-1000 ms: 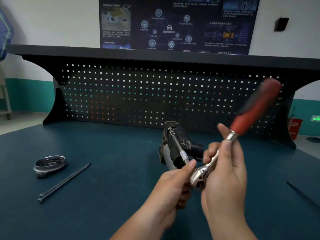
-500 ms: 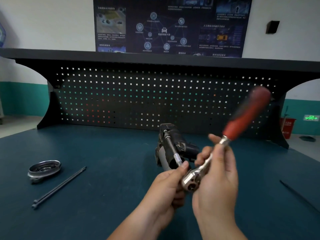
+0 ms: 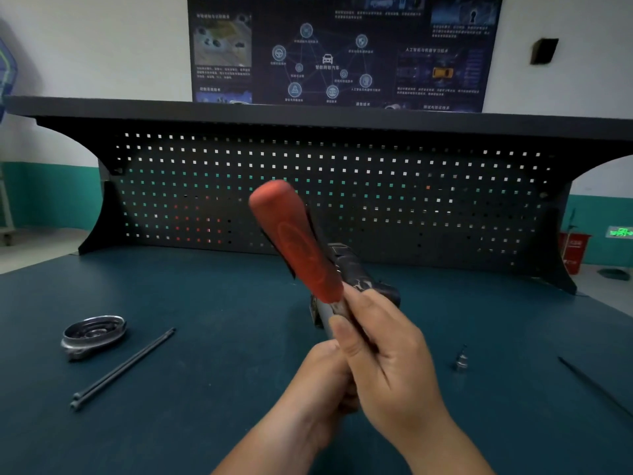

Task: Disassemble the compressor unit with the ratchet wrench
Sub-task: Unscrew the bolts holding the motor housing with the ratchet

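From the head camera, the right hand (image 3: 394, 358) is clamped around the metal neck of the ratchet wrench (image 3: 298, 241), just below its red grip. The left hand (image 3: 318, 382) is tucked under and against it. The left fingers look curled, but the right hand covers them, so I cannot tell whether they pinch the wrench head or hold nothing. The clearest change is the handle: half a second ago it leaned up and to the right, and now it leans up and to the left, crossing in front of the compressor unit (image 3: 359, 272). The unit lies on the dark surface (image 3: 205, 303) just behind the hands, mostly hidden by the grip. A small metal piece, possibly a socket (image 3: 461, 362), now stands on the surface to the right of the hands, where none showed before. That would suggest the tool is being refitted in the hands rather than turned on a fastener, though blur makes this uncertain. The silver extension bar that the left hand pinched earlier is no longer visible. To the left, a round cover (image 3: 94, 332) and two long bolts (image 3: 123, 368) lie apart from the unit, as they did before, and another thin rod (image 3: 596, 385) lies far right. Disassembly therefore looks partly done, with the wrench not yet back on the unit.
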`<state>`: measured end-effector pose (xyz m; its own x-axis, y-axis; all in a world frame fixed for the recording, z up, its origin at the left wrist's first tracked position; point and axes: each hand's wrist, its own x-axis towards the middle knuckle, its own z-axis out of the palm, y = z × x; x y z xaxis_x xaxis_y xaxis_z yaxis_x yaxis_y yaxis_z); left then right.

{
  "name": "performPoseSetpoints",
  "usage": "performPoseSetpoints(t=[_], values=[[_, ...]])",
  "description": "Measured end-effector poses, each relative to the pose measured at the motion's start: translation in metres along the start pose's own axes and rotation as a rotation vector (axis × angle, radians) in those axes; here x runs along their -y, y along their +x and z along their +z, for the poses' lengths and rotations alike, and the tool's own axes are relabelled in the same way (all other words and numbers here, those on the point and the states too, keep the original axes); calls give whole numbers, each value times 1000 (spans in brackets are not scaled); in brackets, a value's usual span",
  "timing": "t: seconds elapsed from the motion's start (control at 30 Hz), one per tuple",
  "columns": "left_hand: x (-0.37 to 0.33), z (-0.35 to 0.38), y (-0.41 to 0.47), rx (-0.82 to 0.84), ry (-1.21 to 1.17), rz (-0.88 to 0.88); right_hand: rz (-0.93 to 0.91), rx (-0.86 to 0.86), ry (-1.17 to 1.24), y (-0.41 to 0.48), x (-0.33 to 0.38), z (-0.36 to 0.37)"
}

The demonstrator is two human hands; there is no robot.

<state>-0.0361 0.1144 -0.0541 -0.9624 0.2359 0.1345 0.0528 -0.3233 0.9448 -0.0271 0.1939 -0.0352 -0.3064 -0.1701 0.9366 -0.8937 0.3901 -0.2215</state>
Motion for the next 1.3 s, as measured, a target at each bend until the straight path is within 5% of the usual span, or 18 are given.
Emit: performPoseSetpoints(t=[0.3, 0.4, 0.63, 0.73, 0.83, 1.03, 1.13, 1.3], values=[[4, 3, 2, 27, -60, -12, 758, -908, 827, 7, -3, -6], [4, 1, 2, 37, -32, -50, 707, -856, 815, 8, -2, -7], [3, -3, 3, 8, 59, -80, 188, -233, 198, 0, 3, 2], [1, 0, 2, 4, -4, -14, 18, -93, 59, -2, 1, 4], [2, 0, 2, 16, -16, -26, 114, -189, 130, -4, 2, 5], [1, 3, 1, 42, -80, -39, 750, -861, 800, 3, 0, 0], [2, 2, 0, 29, -23, -59, 710, -779, 737, 5, 2, -3], [3, -4, 2, 38, 85, -99, 352, -327, 386, 2, 4, 0]])
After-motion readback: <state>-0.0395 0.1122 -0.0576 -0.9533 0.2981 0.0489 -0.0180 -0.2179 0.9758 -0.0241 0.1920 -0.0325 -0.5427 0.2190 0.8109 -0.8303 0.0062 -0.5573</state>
